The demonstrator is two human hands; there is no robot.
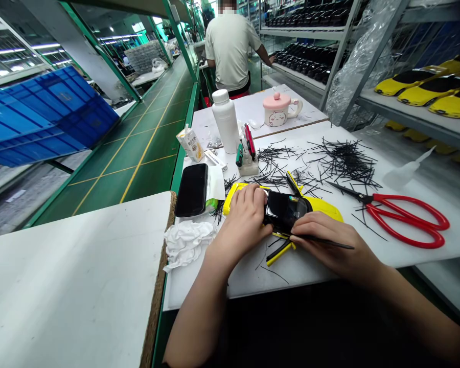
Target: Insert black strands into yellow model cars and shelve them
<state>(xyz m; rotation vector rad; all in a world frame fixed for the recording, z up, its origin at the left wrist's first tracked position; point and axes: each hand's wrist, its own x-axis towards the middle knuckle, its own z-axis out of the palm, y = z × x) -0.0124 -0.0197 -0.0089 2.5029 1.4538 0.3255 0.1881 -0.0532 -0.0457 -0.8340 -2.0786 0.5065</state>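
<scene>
My left hand (245, 221) grips the rear of a yellow model car body (324, 208), which lies on a white work board (302, 271). A glossy black window piece (283, 210) sits in the car's middle, partly covered by my hands. My right hand (329, 241) pinches a thin black strip (325, 241) just above the car, with its fingers beside the window piece. Loose black strips (343, 161) lie scattered across the board beyond the car. Red-handled scissors (406, 220) rest to the right of my right hand.
A black phone (191, 190) and a crumpled white cloth (187, 244) lie left of the car. Behind stand a white bottle (225, 120) and a pink-lidded mug (278, 109). A co-worker (230, 51) stands beyond, beside shelves of yellow car bodies (425, 87). A green conveyor (138, 148) runs along the left.
</scene>
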